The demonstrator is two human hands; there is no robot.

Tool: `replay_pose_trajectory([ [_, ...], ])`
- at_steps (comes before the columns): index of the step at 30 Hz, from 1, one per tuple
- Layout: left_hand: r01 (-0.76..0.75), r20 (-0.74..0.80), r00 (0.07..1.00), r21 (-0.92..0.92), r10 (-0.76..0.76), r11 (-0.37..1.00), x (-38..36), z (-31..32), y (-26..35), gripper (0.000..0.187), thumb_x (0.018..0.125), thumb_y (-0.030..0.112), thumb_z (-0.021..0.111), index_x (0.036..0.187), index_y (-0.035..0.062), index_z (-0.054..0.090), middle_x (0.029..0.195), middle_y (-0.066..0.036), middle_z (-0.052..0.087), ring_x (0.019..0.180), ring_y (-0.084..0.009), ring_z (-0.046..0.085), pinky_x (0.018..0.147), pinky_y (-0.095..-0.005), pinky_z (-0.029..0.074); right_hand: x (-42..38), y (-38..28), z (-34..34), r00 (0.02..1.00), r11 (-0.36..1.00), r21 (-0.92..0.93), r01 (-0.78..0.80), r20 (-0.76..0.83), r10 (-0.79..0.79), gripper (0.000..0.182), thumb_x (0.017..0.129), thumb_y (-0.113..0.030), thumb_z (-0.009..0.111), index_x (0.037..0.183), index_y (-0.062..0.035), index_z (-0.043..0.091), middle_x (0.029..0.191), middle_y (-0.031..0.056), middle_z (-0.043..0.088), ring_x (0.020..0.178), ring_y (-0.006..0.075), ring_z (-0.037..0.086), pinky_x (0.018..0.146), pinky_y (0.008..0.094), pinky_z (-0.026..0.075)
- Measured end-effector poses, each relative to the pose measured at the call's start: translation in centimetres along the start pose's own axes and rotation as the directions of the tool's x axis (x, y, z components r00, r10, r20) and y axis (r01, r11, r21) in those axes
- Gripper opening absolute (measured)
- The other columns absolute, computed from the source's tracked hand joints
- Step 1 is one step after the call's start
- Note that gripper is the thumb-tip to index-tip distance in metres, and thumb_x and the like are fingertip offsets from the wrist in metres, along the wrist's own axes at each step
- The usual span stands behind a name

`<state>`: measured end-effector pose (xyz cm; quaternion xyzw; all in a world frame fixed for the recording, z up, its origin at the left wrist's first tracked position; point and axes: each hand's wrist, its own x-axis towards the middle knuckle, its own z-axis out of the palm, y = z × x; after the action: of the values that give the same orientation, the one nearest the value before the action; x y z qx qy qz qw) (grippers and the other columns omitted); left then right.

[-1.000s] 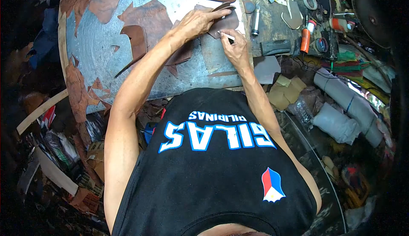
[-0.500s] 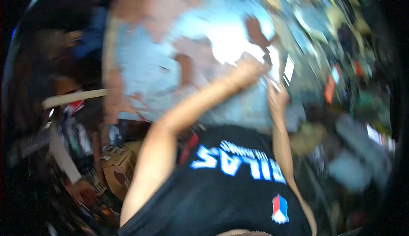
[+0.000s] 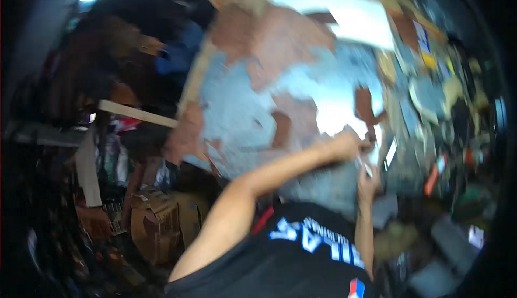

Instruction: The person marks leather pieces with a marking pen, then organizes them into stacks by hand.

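Observation:
My left hand (image 3: 349,146) reaches across the bluish, patchy worktable (image 3: 231,93), its fingers closed around something small and dark. Just below and to the right, my right hand (image 3: 369,184) pinches a small white item (image 3: 367,167). The two hands are close together near the table's right side; blur hides whether the items touch. A dark brown flat piece (image 3: 363,103) lies above my left hand, with a narrow part running down toward the fingers. Larger reddish-brown patches or sheets (image 3: 291,39) cover the upper part of the table.
A wooden strip (image 3: 137,113) juts from the table's left edge. Cardboard boxes (image 3: 154,225) stand at the lower left. Many mixed items crowd the right side, among them an orange object (image 3: 432,179). A bright white sheet or surface (image 3: 355,18) is at the top.
The view has shifted, so the table, both hands and my body appear lower and farther right. The hands remain together in much the same pose near the brown piece.

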<state>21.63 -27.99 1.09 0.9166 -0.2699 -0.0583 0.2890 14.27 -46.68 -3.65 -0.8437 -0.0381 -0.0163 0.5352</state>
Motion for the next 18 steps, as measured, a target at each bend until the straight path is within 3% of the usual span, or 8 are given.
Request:
replay_pose_trajectory([
  [1, -0.108, 0.099, 0.991, 0.187, 0.090, 0.976, 0.6, 2.0, -2.2, 0.037, 0.083, 0.024, 0.057, 0.118, 0.0118, 0.062, 0.095, -0.017, 0.067, 0.087, -0.0344, 0.065, 0.078, -0.0461, 0.051, 0.4, -2.7, 0.3, 0.992, 0.992, 0.057, -0.116, 0.046, 0.113, 0.021, 0.093, -0.005, 0.055, 0.110, 0.0020, 0.064, 0.102, 0.0129, 0.068, 0.100, 0.0175, 0.062, 0.087, 0.0308, 0.048],
  [2, -0.217, 0.007, 0.976, 0.154, 0.218, 0.964, 0.5, 4.2, -4.1, 0.037, 0.086, 0.027, 0.057, 0.119, 0.0095, 0.062, 0.101, -0.018, 0.067, 0.092, -0.0338, 0.065, 0.082, -0.0448, 0.050, 0.9, -4.7, 0.5, 0.999, 0.996, 0.087, -0.020, 0.026, 0.018, 0.019, 0.089, -0.007, 0.056, 0.103, 0.0007, 0.066, 0.093, 0.0130, 0.068, 0.086, 0.0229, 0.064, 0.079, 0.0352, 0.049],
  [3, -0.003, 0.085, 0.996, -0.139, 0.015, 0.990, 1.0, 2.7, -3.1, 0.037, 0.089, 0.025, 0.056, 0.123, 0.0119, 0.061, 0.106, -0.018, 0.066, 0.093, -0.0341, 0.066, 0.082, -0.0448, 0.051, 1.0, -3.7, 0.4, 0.998, 1.000, 0.026, 0.006, 0.059, -0.008, 0.018, 0.087, -0.006, 0.058, 0.102, -0.0004, 0.067, 0.088, 0.0116, 0.068, 0.083, 0.0207, 0.064, 0.076, 0.0331, 0.049],
  [4, 0.190, 0.158, 0.974, -0.196, -0.160, 0.962, 1.0, 2.7, -3.2, 0.037, 0.092, 0.024, 0.054, 0.128, 0.0184, 0.058, 0.108, -0.016, 0.067, 0.092, -0.0353, 0.066, 0.080, -0.0446, 0.052, 0.8, -1.8, 1.2, 0.999, 0.998, 0.040, 0.039, -0.002, -0.039, 0.014, 0.085, -0.008, 0.061, 0.097, -0.0026, 0.068, 0.086, 0.0119, 0.067, 0.081, 0.0214, 0.063, 0.076, 0.0336, 0.048],
  [5, 0.144, 0.116, 0.986, -0.189, -0.124, 0.971, 0.2, 1.1, -2.5, 0.039, 0.091, 0.021, 0.055, 0.130, 0.0240, 0.057, 0.105, -0.017, 0.067, 0.087, -0.0368, 0.067, 0.077, -0.0440, 0.053, 0.3, -1.2, 1.1, 0.988, 0.984, -0.107, 0.144, -0.049, -0.149, 0.010, 0.085, -0.011, 0.064, 0.092, -0.0042, 0.068, 0.084, 0.0113, 0.067, 0.080, 0.0234, 0.063, 0.078, 0.0345, 0.046],
  [7, 0.004, -0.027, 1.000, -0.212, -0.010, 0.977, -0.2, 1.5, -3.1, 0.041, 0.090, 0.017, 0.057, 0.131, 0.0224, 0.057, 0.097, -0.019, 0.068, 0.079, -0.0371, 0.067, 0.071, -0.0434, 0.053, 0.5, -0.5, 1.2, 0.982, 0.972, -0.142, 0.186, -0.016, -0.190, 0.010, 0.082, -0.013, 0.067, 0.090, -0.0065, 0.069, 0.081, 0.0088, 0.067, 0.077, 0.0258, 0.061, 0.077, 0.0356, 0.042],
  [10, 0.046, 0.018, 0.999, -0.265, -0.043, 0.963, -0.4, 1.3, -3.0, 0.040, 0.090, 0.014, 0.056, 0.131, 0.0174, 0.057, 0.093, -0.021, 0.068, 0.074, -0.0356, 0.066, 0.069, -0.0442, 0.052, 0.5, -1.2, 1.0, 0.988, 0.967, -0.204, 0.155, 0.025, -0.154, 0.010, 0.082, -0.012, 0.067, 0.089, -0.0063, 0.068, 0.079, 0.0099, 0.066, 0.074, 0.0265, 0.060, 0.073, 0.0370, 0.041],
  [18, -0.007, -0.042, 0.999, -0.241, -0.003, 0.970, -0.4, 1.0, -2.9, 0.040, 0.091, 0.014, 0.056, 0.131, 0.0192, 0.057, 0.084, -0.021, 0.067, 0.067, -0.0340, 0.065, 0.063, -0.0429, 0.052, 0.5, -1.0, 1.1, 0.989, 0.972, -0.183, 0.146, 0.003, -0.147, 0.008, 0.081, -0.010, 0.065, 0.086, -0.0040, 0.065, 0.075, 0.0109, 0.064, 0.072, 0.0280, 0.059, 0.073, 0.0379, 0.042],
])
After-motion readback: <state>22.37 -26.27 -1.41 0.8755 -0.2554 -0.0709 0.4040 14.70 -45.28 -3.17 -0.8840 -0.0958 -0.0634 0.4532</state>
